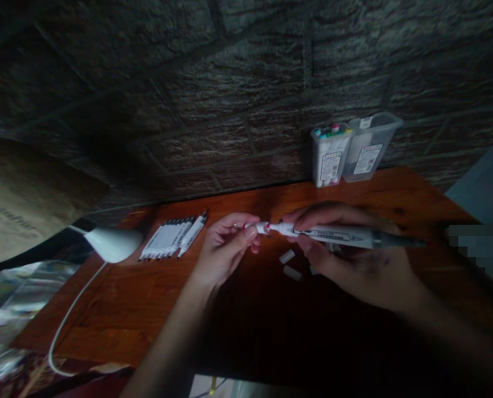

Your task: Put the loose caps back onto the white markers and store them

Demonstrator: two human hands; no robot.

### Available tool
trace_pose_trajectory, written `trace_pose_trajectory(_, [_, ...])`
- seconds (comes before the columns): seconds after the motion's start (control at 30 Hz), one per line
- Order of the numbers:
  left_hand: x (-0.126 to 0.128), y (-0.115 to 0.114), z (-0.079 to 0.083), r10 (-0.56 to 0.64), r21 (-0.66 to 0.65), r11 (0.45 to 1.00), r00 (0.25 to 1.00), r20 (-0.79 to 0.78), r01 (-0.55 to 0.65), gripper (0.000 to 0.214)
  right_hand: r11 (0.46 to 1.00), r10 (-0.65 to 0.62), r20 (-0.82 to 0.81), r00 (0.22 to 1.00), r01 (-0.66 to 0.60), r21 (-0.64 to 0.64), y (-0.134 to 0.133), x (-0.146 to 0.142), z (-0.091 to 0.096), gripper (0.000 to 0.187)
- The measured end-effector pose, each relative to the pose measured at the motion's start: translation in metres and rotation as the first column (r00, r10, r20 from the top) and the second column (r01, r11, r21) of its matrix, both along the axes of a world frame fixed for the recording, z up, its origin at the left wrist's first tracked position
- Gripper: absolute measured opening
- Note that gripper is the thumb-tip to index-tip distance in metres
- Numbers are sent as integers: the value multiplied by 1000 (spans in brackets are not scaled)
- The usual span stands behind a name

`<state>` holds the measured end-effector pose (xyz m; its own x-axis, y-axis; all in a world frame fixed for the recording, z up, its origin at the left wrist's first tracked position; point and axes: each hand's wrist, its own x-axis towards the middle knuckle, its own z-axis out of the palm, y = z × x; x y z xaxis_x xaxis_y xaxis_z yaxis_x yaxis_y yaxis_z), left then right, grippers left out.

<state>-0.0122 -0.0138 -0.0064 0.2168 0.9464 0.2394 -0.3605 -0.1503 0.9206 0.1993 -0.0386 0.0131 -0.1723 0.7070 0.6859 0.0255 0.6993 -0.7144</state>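
Between the thumb and fingers of my left hand (232,243) is a small white cap (263,227) with a red end. My right hand (349,265) grips a white marker (333,234) with printing on its barrel and a dark far end. The marker's red-tinted tip points left, right at the cap's mouth; whether they touch I cannot tell. Below the hands, several small white caps (292,273) lie on the wooden table (117,309), partly hidden by my right hand. Left of my left hand, several white markers (167,237) lie side by side in a row.
Against the brick wall (229,99) stand a clear box of colourful-capped markers (331,157) and a second clear box (366,149). A white lamp (115,244) with a cable is at the left, near a brown paper bag (26,199). The table's near side is in deep shadow.
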Motion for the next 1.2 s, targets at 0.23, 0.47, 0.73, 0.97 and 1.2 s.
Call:
trace_pose_trajectory(0.23, [4,0,-3,9,-25,1000,999,-35,-10,16,984,-123,154,980,101,145,2,1,-2,25])
trace_pose_trajectory(0.47, [-6,1,4,99,-42,994,994,43,-97,20,942,-333,80,940,327,76,21,20,-13,16])
trace_pose_trajectory(0.73, [-5,1,5,63,-25,998,996,59,-62,17,964,-263,81,961,260,50,17,12,-13,19])
trace_pose_trajectory(0.97, [-5,-1,6,52,-41,998,996,68,-49,17,960,-279,78,957,278,28,19,13,-17,17])
trace_pose_trajectory(1.2, [-6,-3,6,22,-53,998,997,78,-18,19,943,-329,75,941,322,89,16,8,-15,6])
